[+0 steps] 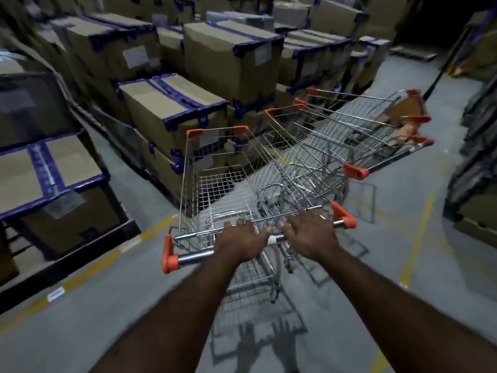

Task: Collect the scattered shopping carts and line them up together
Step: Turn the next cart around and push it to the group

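Around the cart handle, left hand and right hand curl.

Bare grey concrete floor open lower left, stacked brown cardboard boxes with blue tape walling the left, nested wire shopping carts with orange corners blocking ahead-right

Grey floor under carts, seemingly palleted boxes

Both hands gripping cart handle, nested carts beyond
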